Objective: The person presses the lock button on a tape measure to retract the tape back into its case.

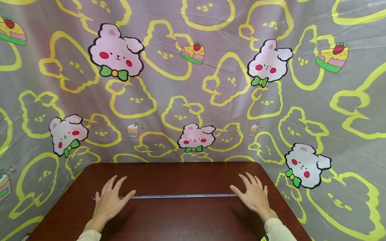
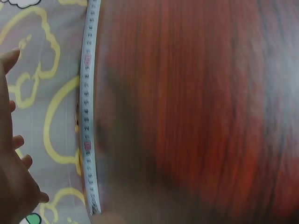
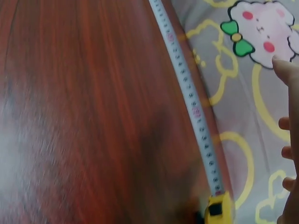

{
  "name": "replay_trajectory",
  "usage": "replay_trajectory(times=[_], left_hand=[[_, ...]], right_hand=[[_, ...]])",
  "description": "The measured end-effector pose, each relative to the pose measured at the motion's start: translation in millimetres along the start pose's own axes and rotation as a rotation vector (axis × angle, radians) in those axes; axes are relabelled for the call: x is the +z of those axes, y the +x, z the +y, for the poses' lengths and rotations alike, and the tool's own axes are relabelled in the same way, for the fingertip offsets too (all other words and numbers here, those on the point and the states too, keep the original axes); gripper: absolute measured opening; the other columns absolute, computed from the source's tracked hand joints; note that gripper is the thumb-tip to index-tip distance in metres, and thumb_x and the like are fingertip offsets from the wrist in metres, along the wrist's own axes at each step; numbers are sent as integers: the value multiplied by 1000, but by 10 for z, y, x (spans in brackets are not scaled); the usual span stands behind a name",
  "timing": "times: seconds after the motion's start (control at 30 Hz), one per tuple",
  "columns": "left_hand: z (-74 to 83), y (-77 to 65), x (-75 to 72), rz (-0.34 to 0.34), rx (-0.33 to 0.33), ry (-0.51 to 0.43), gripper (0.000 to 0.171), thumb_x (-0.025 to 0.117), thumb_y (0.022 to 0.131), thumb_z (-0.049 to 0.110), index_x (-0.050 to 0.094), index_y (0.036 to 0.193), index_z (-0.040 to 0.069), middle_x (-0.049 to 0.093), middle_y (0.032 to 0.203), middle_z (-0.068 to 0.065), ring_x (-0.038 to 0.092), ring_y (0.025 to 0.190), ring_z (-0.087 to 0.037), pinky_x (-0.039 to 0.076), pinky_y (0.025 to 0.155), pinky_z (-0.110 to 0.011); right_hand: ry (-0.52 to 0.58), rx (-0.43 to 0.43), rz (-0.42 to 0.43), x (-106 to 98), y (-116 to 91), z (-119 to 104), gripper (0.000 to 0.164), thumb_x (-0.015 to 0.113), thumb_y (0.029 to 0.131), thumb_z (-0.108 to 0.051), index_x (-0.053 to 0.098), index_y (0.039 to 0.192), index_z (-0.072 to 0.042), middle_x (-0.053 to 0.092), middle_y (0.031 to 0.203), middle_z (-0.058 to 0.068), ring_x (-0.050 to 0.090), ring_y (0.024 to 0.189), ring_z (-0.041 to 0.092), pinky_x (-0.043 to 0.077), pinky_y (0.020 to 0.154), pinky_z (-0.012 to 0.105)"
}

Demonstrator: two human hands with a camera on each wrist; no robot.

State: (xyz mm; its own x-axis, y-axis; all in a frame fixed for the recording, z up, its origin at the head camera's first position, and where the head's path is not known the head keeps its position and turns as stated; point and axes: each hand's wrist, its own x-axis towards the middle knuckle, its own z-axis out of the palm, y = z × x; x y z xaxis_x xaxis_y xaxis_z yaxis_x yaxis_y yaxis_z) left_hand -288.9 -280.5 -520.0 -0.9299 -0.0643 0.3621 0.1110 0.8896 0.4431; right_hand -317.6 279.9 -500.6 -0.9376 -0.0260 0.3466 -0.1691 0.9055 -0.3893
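Observation:
A tape measure's blade (image 1: 181, 196) lies stretched out straight from left to right across the tabletop. Its yellow and black case (image 3: 222, 210) shows in the right wrist view at one end of the blade; in the head view the right hand hides it. My left hand (image 1: 110, 202), fingers spread and holding nothing, hovers over the left part of the blade, near its free end (image 2: 95, 207). On the other side my right hand (image 1: 253, 192) is likewise spread, its thumb overlapping the blade in the head view. Both palms face down.
The dark red-brown wooden table (image 1: 169, 217) has rounded far corners. A grey cloth (image 1: 223, 110) printed with bunnies and yellow outlines hangs around its back and sides. A small yellow and black item (image 1: 264, 238) peeks out beside the right sleeve at the bottom edge.

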Motion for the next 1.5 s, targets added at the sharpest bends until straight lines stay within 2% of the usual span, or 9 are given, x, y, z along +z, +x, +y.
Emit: replay_trajectory(times=[0.23,0.47,0.7,0.83,0.97,1.13,1.4,1.5], left_hand=[[-164,-34,-55,-25,-56,15,90,60,90,76,43,153,14,27,157,-31,25,137,-61,11,91,-91],[-313,-62,-66,-40,-118,3,93,58,90,77,41,154,11,25,157,-33,24,135,-63,11,91,-90],[-483,-104,-76,-18,-170,-11,95,62,90,73,39,154,7,29,153,-34,34,129,-62,29,88,-81],[-604,-102,-102,-62,-243,-38,98,62,91,73,34,156,4,25,154,-36,33,128,-64,32,86,-80],[-713,-72,-126,-107,-322,-81,104,62,90,74,28,159,5,20,156,-37,29,131,-65,31,87,-81],[-824,-35,-136,-146,-364,-106,108,62,89,76,24,160,4,18,157,-39,29,131,-66,31,88,-82],[-1047,-35,-150,-137,-408,-141,112,71,87,69,23,158,-2,36,150,-36,39,127,-60,29,87,-77],[-1142,-68,-144,-138,-438,-127,108,74,86,65,29,154,-6,37,149,-37,39,126,-61,28,89,-75]], right_hand=[[3,5,17,42,-72,177,79,59,90,-76,55,148,-22,42,157,15,27,144,50,13,98,86],[10,9,30,99,-113,244,77,61,91,-73,57,146,-21,43,156,16,30,142,50,16,98,85],[32,21,80,149,-142,341,72,65,92,-68,59,143,-18,46,153,17,34,138,50,19,98,83],[28,41,88,172,-172,445,72,66,92,-66,60,143,-16,47,151,20,36,135,52,23,98,80],[26,78,62,205,-207,564,72,65,93,-65,58,144,-14,46,150,22,36,134,53,26,98,77],[22,122,15,269,-249,694,78,60,94,-70,57,145,-12,46,149,23,38,132,54,28,98,76],[45,164,9,340,-312,821,79,58,93,-72,53,148,-15,49,147,22,41,130,52,28,97,75],[47,170,15,355,-327,845,79,60,93,-71,53,148,-14,50,146,23,42,129,52,26,98,73]])
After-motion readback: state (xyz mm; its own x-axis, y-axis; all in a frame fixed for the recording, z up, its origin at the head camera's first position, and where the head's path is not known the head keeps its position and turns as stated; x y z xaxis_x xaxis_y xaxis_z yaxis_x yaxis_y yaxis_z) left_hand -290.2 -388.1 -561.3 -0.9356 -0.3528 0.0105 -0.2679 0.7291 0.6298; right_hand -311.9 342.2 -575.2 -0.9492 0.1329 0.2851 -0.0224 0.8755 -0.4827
